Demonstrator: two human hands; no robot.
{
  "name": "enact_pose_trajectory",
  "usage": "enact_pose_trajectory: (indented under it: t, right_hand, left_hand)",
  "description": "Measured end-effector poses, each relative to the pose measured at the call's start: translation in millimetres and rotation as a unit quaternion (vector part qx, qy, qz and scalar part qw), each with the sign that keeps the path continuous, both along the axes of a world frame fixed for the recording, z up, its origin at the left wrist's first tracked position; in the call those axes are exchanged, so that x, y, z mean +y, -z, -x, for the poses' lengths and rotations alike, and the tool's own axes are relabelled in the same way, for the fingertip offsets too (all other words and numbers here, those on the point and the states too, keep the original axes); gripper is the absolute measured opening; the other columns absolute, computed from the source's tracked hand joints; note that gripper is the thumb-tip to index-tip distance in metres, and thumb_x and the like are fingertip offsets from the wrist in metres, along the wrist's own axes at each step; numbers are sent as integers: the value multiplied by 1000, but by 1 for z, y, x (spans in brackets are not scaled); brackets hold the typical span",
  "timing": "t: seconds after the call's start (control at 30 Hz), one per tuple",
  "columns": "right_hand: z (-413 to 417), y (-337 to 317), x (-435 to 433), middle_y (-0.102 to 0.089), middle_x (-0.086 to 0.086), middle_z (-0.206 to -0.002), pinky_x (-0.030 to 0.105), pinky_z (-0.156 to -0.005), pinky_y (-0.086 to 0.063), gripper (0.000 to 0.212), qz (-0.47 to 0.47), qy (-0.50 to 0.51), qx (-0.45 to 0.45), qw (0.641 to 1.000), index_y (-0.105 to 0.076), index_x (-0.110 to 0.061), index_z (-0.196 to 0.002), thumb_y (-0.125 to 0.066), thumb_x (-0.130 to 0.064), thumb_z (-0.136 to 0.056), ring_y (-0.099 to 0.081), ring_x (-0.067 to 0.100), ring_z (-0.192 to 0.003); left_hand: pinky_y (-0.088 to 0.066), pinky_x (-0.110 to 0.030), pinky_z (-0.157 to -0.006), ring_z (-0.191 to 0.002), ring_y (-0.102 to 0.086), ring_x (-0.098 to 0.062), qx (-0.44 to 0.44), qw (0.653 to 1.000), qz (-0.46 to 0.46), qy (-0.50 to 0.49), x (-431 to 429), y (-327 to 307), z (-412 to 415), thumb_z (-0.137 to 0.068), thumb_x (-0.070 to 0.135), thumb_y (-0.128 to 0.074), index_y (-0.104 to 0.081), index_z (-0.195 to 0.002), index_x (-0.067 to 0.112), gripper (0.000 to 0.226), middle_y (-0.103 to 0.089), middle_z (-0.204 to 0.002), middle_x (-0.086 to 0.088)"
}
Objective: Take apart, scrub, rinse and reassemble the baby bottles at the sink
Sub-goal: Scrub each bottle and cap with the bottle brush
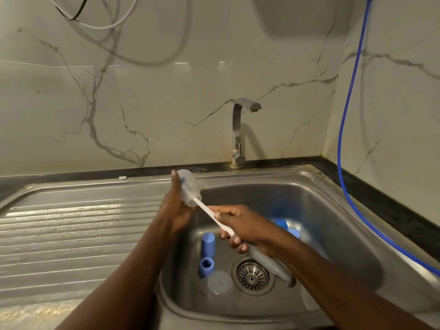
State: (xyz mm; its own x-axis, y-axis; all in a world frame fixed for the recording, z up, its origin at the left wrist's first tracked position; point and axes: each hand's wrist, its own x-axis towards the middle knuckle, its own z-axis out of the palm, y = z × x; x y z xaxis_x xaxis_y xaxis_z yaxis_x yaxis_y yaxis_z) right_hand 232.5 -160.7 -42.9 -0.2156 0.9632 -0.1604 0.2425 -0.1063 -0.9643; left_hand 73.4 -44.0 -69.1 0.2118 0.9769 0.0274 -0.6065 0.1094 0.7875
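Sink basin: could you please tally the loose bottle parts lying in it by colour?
Blue parts: 4
Clear parts: 1 (outlines overlap, possibly more)
Total: 5

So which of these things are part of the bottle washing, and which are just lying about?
Part of the job: clear bottle in the left hand; bottle brush in the right hand; blue parts and second bottle lying in the sink; tap.
Just lying about: blue hose down the right wall; cables hanging top left.
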Motion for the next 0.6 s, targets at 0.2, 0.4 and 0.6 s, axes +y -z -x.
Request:
enact_pose_trajectory:
  t: [0.2, 0.4, 0.6]
  right_hand:
    - [-7, 14, 7, -65, 5, -84, 22, -50, -34, 32, -237, 45, -368, 898, -64, -23, -122, -41, -21, -100, -54, 15, -64]
    - [-3, 7, 5, -50, -4, -62, 14, -33, -31, 29, 59, -53, 138, 987, -60, -46, -116, -42, -27, -103, -35, 2, -40]
    - [-5, 4, 4, -50, -6, -59, 16, -33, -32, 32, -104, 7, -129, 986, -60, -49, -115, -40, -28, -102, -38, 2, -39]
  left_hand:
    - [-38, -34, -57, -51, -41, -25, 99, 995, -14, 18, -5, -8, -11, -83, 39, -68, -41, -65, 1, 50, -41, -60, -16]
    - [-54, -25, -69, -71, -57, -15, -57, 998, 23, -7, -9, -18, -5, -88, 41, -66, -50, -112, 9, 44, -57, -82, -8]
    - [-47, -24, -60, -56, -52, -12, -29, 999, 19, 26, -7, -12, -3, -98, 45, -47, -52, -96, 12, 34, -51, -65, -2]
